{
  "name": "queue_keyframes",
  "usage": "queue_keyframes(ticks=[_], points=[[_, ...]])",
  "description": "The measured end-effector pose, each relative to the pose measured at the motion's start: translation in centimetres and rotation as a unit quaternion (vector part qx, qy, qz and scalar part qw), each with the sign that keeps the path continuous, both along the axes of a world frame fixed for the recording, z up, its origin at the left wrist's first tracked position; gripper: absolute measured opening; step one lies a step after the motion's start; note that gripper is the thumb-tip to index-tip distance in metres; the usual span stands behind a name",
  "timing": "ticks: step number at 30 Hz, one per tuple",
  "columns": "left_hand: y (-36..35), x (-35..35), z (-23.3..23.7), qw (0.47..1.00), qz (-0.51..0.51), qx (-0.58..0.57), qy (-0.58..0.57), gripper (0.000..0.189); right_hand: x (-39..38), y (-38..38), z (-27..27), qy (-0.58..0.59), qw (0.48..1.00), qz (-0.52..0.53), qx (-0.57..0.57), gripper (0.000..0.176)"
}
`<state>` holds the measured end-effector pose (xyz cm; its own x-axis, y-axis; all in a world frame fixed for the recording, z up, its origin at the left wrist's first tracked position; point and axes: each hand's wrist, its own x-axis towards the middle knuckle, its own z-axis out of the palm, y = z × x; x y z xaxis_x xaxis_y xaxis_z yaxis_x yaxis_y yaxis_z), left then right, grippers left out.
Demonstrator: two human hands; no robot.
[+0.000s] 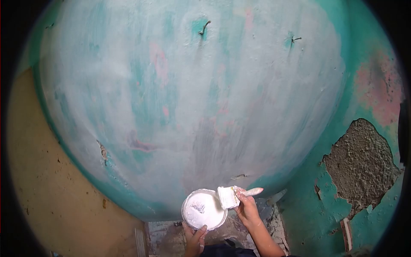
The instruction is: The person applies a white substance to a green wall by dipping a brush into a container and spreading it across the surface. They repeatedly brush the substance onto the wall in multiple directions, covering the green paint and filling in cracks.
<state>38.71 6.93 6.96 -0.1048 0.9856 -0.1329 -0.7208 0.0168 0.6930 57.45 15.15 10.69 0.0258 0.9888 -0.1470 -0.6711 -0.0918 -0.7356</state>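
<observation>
My left hand [195,238] grips a round tub of white paint [201,208] from below, with the thumb over its near rim. White paint coats the tub's inside and edge. In my right hand [248,210] is a wide paintbrush [228,197], its bristles thick with white paint and right at the tub's right rim. The brush handle points to the right, past my fingers. Ahead stands a wall [265,107] with streaky white paint over turquoise, and pink patches show through in places.
Two bent metal hooks, one a nail-like hook [205,27], stick out of the upper wall. To the right, a turquoise wall has a large patch of bare rough plaster [361,165]. A tan wall [64,188] stands left. Paint-splashed floor [165,240] shows below my hands.
</observation>
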Motion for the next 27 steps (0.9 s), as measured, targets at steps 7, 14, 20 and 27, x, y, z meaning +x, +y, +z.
queue_keyframes(ticks=[7, 14, 20, 27], points=[[9.5, -0.3, -14.3, 0.801, 0.188, 0.221, 0.524, 0.069, 3.8, 2.9, 2.2, 0.047, 0.999, -0.025, -0.002, 0.036], [3.6, 5.6, 1.4, 0.997, -0.005, -0.061, 0.050, 0.081, 13.2, 9.5, 19.5, -0.197, 0.897, -0.233, 0.321, 0.054], [4.8, 8.8, 1.9, 0.996, 0.009, -0.086, 0.018, 0.077, 17.3, 16.4, 43.0, -0.402, 0.535, -0.404, 0.624, 0.035], [6.8, 11.7, 2.2, 0.989, 0.026, -0.148, 0.003, 0.079, 18.7, 25.1, 54.5, -0.585, 0.298, -0.503, 0.561, 0.035]])
